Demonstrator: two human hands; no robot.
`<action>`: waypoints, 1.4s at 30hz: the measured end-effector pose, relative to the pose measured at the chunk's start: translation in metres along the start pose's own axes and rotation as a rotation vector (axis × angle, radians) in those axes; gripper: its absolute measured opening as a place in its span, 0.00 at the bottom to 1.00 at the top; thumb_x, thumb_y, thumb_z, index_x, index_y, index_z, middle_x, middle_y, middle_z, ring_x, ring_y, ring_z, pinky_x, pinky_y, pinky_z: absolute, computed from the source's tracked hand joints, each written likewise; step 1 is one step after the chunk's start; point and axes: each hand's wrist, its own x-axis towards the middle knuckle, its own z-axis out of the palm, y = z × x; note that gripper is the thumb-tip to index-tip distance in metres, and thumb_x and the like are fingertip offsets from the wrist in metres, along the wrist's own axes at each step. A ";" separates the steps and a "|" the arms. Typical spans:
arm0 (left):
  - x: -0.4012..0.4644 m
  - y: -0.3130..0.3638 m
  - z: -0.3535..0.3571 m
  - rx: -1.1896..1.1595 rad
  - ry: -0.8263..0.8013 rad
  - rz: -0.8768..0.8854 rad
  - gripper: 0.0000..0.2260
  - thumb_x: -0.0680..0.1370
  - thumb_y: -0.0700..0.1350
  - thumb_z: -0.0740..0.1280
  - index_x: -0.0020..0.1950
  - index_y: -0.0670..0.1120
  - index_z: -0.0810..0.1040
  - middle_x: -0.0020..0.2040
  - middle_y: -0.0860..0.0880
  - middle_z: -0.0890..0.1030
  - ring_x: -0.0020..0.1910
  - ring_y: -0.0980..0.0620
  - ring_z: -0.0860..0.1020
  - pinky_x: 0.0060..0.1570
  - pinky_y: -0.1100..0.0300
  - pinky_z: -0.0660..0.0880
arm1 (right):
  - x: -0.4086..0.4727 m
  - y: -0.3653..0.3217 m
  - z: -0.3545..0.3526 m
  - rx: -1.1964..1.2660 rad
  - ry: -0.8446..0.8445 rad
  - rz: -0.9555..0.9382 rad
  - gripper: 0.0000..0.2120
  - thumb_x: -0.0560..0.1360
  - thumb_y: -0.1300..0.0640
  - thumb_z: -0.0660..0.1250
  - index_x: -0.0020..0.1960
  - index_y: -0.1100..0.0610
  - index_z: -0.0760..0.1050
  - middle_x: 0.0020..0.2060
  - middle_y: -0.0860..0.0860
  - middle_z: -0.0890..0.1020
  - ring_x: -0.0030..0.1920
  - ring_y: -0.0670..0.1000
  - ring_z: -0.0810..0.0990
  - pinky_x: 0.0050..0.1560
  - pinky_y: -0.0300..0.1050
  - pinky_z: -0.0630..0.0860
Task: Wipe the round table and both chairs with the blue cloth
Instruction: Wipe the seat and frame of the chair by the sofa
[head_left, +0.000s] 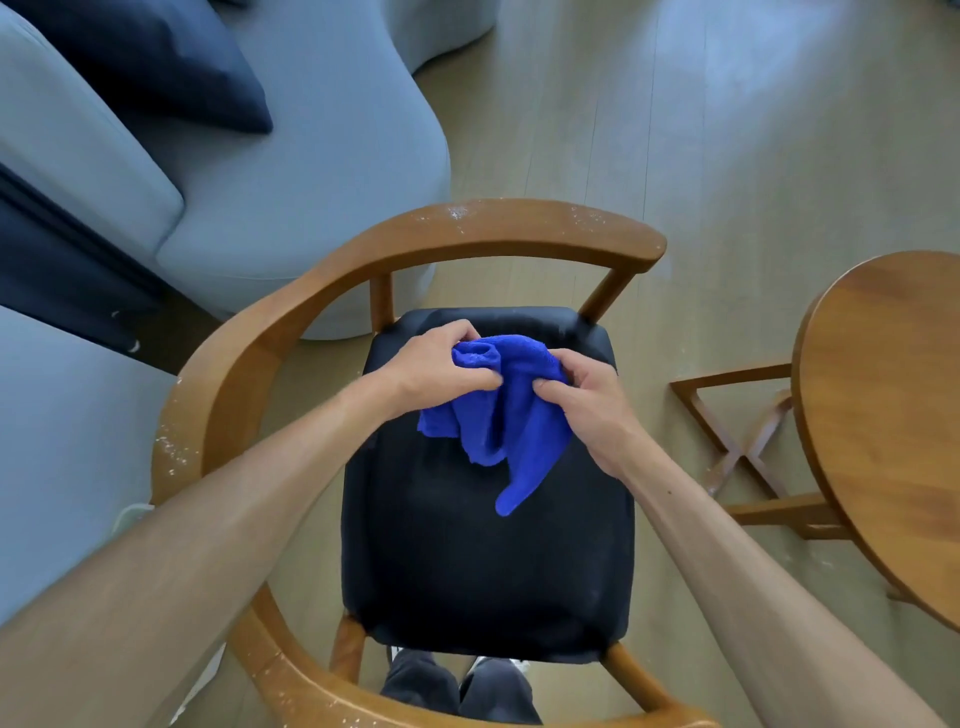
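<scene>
blue cloth (511, 410), a nubby microfibre, hangs bunched above the black padded seat (488, 519) of a wooden armchair (249, 364). the left hand (436, 371) pinches its upper fold between thumb and curled fingers, and the right hand (587, 400) pinches the opposite edge, so both hold the cloth clear of the seat with a loose tail drooping down. to do this step well, i would judge it best to fold the cloth into a flat pad, then follow the curved rail in long strokes, since pale specks dot the glossy arm at left and the far rim. the round table (883, 415) sits to the right, smooth brown wood on a crossed base, near the chair but apart. a pale grey fabric sofa (291, 171) with a dark cushion (171, 57) lies beyond.
</scene>
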 end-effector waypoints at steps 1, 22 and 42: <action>0.000 -0.001 -0.004 0.045 -0.007 0.003 0.11 0.70 0.49 0.71 0.49 0.54 0.73 0.43 0.55 0.80 0.44 0.54 0.78 0.39 0.61 0.74 | -0.001 -0.001 -0.005 -0.018 0.009 0.001 0.14 0.75 0.69 0.63 0.50 0.52 0.79 0.44 0.53 0.83 0.45 0.52 0.81 0.49 0.50 0.79; -0.005 -0.026 -0.053 0.659 -0.048 0.071 0.08 0.79 0.39 0.57 0.48 0.52 0.71 0.38 0.53 0.74 0.38 0.54 0.75 0.34 0.61 0.68 | -0.011 0.003 -0.084 -0.494 0.202 -0.092 0.03 0.74 0.58 0.69 0.47 0.52 0.78 0.39 0.47 0.81 0.40 0.47 0.78 0.39 0.41 0.74; -0.020 -0.025 -0.034 0.931 0.098 0.122 0.10 0.76 0.34 0.61 0.52 0.41 0.80 0.56 0.47 0.75 0.48 0.46 0.76 0.49 0.55 0.73 | -0.022 0.014 -0.052 -1.399 0.224 -0.168 0.13 0.74 0.63 0.58 0.53 0.52 0.76 0.42 0.50 0.80 0.44 0.54 0.77 0.44 0.46 0.63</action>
